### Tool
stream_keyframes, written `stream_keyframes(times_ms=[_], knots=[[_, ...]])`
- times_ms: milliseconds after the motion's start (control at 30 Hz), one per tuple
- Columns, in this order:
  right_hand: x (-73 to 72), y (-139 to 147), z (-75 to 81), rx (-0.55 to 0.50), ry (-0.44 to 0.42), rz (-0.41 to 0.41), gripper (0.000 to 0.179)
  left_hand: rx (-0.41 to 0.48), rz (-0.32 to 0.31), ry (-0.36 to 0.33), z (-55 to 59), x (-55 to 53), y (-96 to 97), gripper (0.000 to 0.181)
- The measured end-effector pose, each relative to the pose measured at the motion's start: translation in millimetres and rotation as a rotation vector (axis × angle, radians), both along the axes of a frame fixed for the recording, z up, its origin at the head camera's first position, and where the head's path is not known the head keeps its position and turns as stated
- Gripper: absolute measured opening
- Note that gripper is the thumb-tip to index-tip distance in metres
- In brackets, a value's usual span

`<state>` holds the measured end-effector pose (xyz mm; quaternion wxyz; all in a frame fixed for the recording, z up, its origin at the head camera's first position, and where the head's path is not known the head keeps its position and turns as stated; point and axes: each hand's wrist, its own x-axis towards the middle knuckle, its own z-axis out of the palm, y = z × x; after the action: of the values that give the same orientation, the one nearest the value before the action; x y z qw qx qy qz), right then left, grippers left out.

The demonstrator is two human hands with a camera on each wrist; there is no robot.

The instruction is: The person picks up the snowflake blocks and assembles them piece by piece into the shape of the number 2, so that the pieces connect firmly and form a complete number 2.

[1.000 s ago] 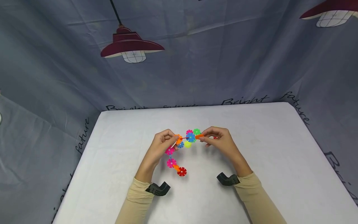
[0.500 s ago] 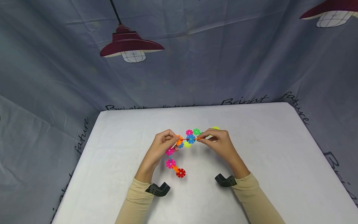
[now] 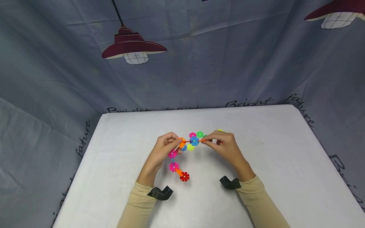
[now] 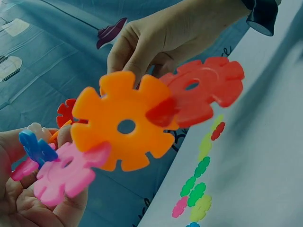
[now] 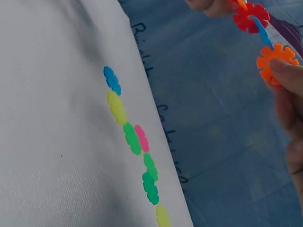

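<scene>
A chain of notched plastic snowflake discs hangs from my left hand (image 3: 162, 148), which pinches an orange disc (image 3: 182, 143) between thumb and fingers. Below that hand the chain runs through a pink disc (image 3: 172, 153) and another pink one (image 3: 174, 167) to a red disc (image 3: 184, 176) at its lower end. To the right, an edge-on red disc leads to a blue disc (image 3: 194, 141). My right hand (image 3: 223, 143) pinches an orange disc (image 5: 277, 65), its edge right at the blue disc. In the left wrist view, the chain's lower end shows large, with an orange disc (image 4: 120, 146) in front.
Loose discs lie in a rough row on the white table (image 3: 256, 126) beyond the hands, among them a pink disc (image 3: 192, 135), a green disc (image 3: 200, 134) and a yellow disc (image 3: 190, 147). A grey curtain (image 3: 194, 63) with printed lamps hangs behind the table's far edge.
My right hand has shifted slightly left, and its orange disc has turned from broadside to edge-on against the blue disc. The left hand stays in place; the chain's lower end has dropped slightly.
</scene>
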<state>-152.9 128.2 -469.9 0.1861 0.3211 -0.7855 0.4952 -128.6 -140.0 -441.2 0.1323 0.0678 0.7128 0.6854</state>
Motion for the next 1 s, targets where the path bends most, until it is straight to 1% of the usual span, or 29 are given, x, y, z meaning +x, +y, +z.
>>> stream_keyframes(times_ms=[167, 367, 567, 733, 1000], knots=[[2.7, -3.1, 4.9, -0.016, 0.043, 0.001, 0.025, -0.003, 0.001, -0.012, 0.4, 0.3, -0.9, 0.017], [5.4, -5.2, 11.6, 0.016, 0.102, 0.003, 0.024, 0.0, 0.0, -0.038, -0.7, -0.9, -1.9, 0.016], [5.8, -5.2, 13.8, 0.056, 0.163, 0.004, 0.026, -0.013, -0.003, -0.023, -0.4, -0.1, -2.0, 0.018], [6.7, -6.0, 16.4, 0.076, 0.18, 0.008, 0.025, -0.013, -0.006, -0.021, 0.2, 0.5, -2.1, 0.019], [7.3, -4.8, 17.0, 0.112, 0.208, 0.005, 0.025, -0.015, -0.031, -0.007, -0.7, -0.1, -1.3, 0.018]])
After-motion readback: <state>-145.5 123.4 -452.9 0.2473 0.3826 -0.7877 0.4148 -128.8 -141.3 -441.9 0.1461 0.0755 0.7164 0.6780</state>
